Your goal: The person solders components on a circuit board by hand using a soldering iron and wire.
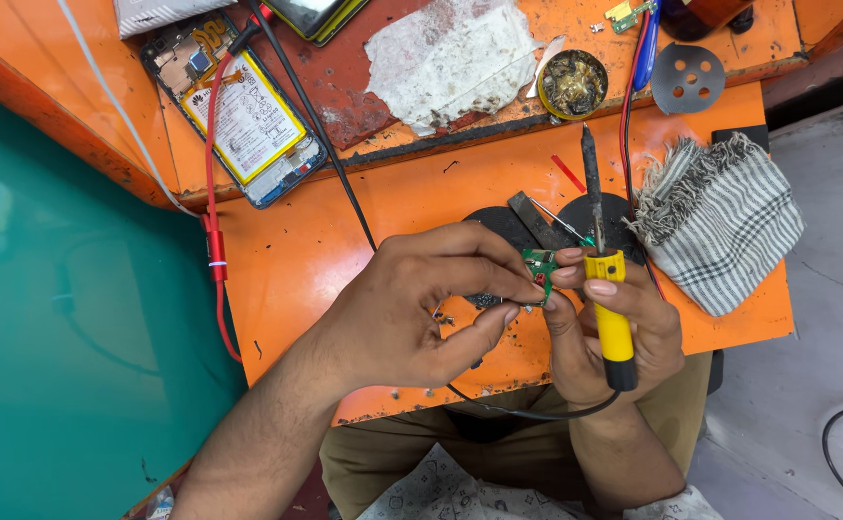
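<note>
A small green circuit board [540,265] is pinched between the fingertips of both hands above the orange work surface [306,250]. My left hand [421,308] grips its left side with thumb and fingers. My right hand [605,327] touches the board's right edge and also holds a soldering iron with a yellow handle [612,318]. The iron's dark tip [590,164] points up and away from the board. Its black cord runs under my wrists.
An opened phone with its battery showing [243,120] lies at the upper left with a red cable [214,193]. A checked cloth [720,221] sits at the right, a round tin of flux [573,84] and crumpled tissue [450,58] at the back. Tweezers [556,220] rest behind the board.
</note>
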